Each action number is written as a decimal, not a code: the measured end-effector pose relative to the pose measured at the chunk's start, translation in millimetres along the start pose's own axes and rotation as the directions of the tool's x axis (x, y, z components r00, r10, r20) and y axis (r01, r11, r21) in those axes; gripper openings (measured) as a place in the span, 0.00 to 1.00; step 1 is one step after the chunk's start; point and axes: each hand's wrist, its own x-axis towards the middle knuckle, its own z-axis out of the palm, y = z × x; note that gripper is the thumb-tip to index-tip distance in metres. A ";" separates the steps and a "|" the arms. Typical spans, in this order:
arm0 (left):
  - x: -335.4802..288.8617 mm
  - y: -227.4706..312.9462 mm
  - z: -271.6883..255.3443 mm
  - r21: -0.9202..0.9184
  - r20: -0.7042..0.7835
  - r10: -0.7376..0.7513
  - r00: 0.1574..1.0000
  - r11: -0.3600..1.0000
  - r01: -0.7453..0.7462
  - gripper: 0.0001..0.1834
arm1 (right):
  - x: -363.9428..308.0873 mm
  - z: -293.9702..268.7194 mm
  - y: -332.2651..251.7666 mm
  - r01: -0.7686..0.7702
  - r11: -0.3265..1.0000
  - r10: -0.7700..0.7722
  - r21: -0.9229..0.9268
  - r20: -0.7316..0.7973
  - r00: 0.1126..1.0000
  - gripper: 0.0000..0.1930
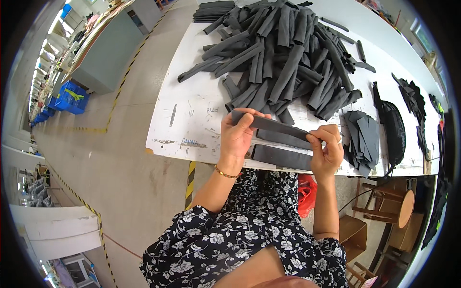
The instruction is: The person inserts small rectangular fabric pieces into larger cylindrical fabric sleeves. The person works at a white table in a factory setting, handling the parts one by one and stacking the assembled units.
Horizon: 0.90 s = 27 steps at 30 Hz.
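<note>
A dark grey fabric strip (276, 126) is stretched between my two hands, just above the table's near edge. My left hand (236, 137) pinches its left end, thumb on top. At the right end, my right hand (328, 150) grips it between thumb and fingers. Below it, two more flat strips lie on the table, a partly covered strip (269, 138) and a nearer strip (281, 157). Beyond my hands spreads a large heap of folded dark grey fabric strips (288, 62). To the right of my right hand lies a loose stack of flat dark pieces (361, 139).
The white table (168, 115) carries a neat dark stack (213, 10) at its far left and a black mesh pouch (393, 127) at right. Beneath are a red plastic bag (306, 194), a wooden stool (406, 209) and a cardboard box (353, 235). A blue crate (72, 97) stands across the aisle.
</note>
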 end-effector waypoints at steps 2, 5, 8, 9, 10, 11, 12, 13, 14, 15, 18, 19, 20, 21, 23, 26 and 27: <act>-1.4 0.7 -5.1 -0.024 0.031 -0.014 0.999 1.000 0.015 0.08 | -1.9 -2.4 3.3 0.016 1.000 -0.016 0.005 -0.003 1.000 0.09; -0.7 1.5 -8.0 0.001 0.059 -0.018 0.998 1.000 0.018 0.09 | -4.3 -3.2 7.9 -0.036 0.997 0.036 0.062 0.001 0.999 0.08; -1.1 1.1 -1.4 0.046 0.016 -0.027 1.000 0.999 0.026 0.09 | -6.7 -4.7 9.3 -0.186 0.968 0.186 0.167 0.014 0.982 0.05; -1.7 -0.4 0.2 0.026 0.011 -0.033 0.999 0.999 0.032 0.09 | -7.1 -4.5 9.8 -0.233 0.947 0.235 0.220 0.017 0.972 0.05; -2.4 -2.3 1.6 0.007 0.007 -0.039 0.999 0.999 0.039 0.09 | -9.7 -6.4 9.5 -0.299 0.916 0.302 0.267 0.031 0.953 0.03; -2.9 -4.0 3.4 -0.013 0.002 -0.047 0.999 0.999 0.047 0.09 | -9.4 -8.8 12.5 -0.390 0.875 0.387 0.286 0.071 0.920 0.04; -1.2 -3.3 6.7 0.032 -0.043 -0.105 0.993 0.994 0.107 0.09 | -8.7 -13.0 17.3 -0.482 0.824 0.471 0.298 0.113 0.875 0.04; 1.7 -1.6 9.9 0.072 -0.098 -0.167 0.981 0.982 0.174 0.09 | -10.8 -17.1 21.8 -0.576 0.759 0.556 0.302 0.159 0.816 0.05; 4.0 0.3 12.7 0.108 -0.153 -0.225 0.962 0.964 0.242 0.09 | -11.6 -18.2 27.2 -0.611 0.726 0.597 0.316 0.150 0.788 0.07; 6.4 2.2 15.0 0.237 -0.163 -0.188 0.969 0.945 0.223 0.09 | -9.3 -19.2 33.3 -0.637 0.696 0.631 0.331 0.143 0.763 0.09; 10.5 14.8 20.3 0.563 -0.175 -0.054 0.983 0.813 0.144 0.11 | -11.0 -28.9 48.6 -0.675 0.648 0.658 0.353 0.189 0.729 0.10; 12.5 18.1 17.2 0.604 -0.183 -0.010 0.983 0.788 0.120 0.11 | -14.8 -33.9 54.6 -0.713 0.632 0.686 0.305 0.207 0.697 0.11; 14.9 21.8 12.7 0.642 -0.188 0.034 0.981 0.760 0.097 0.11 | -19.1 -39.4 59.5 -0.747 0.614 0.714 0.256 0.224 0.664 0.11; 16.9 26.4 7.1 0.683 -0.194 0.079 0.978 0.726 0.077 0.11 | -23.6 -41.1 62.3 -0.779 0.591 0.741 0.208 0.242 0.626 0.11; 25.1 37.7 -5.2 0.730 -0.205 0.177 0.963 0.683 0.030 0.10 | -30.9 -37.4 68.7 -0.797 0.570 0.752 0.198 0.265 0.604 0.11; 38.1 51.6 -18.5 0.781 -0.183 0.209 0.961 0.624 0.013 0.09 | -41.3 -31.4 78.5 -0.789 0.609 0.750 0.082 0.263 0.607 0.10; 42.6 54.2 -20.2 0.794 -0.169 0.205 0.964 0.608 0.010 0.09 | -42.7 -29.4 80.5 -0.753 0.657 0.726 0.038 0.239 0.645 0.11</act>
